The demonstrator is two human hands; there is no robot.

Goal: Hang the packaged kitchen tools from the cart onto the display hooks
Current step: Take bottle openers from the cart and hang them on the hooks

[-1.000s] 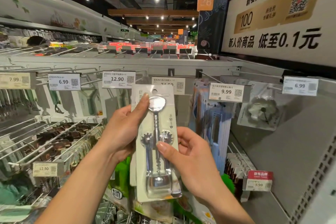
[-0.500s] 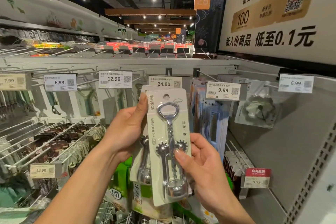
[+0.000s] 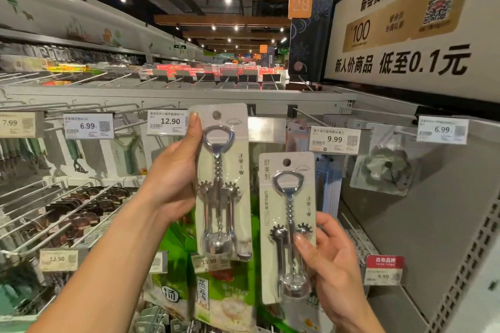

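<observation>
Upper corkscrew pack [image 3: 224, 184] at centre; lower corkscrew pack [image 3: 288, 224] just beside, at its 4 o'clock. 12.90 tag [image 3: 167, 122] behind at 10 o'clock, 9.99 tag [image 3: 334, 139] at 2 o'clock.

It was a supermarket aisle. Price tags [image 3: 167, 122] reading 12.90 and 9.99 hung from rows of wire hooks [image 3: 67, 213] loaded with carded goods [image 3: 127, 154] on a perforated back panel [image 3: 446, 211]. An orange sign [image 3: 300, 4] overhead read 28, and a big banner [image 3: 400, 35] advertised member prices.

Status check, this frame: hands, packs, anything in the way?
Left hand grips upper white-carded steel corkscrew pack. Right hand pinches lower matching corkscrew pack. Neither hung yet; no obstruction seen.
</observation>
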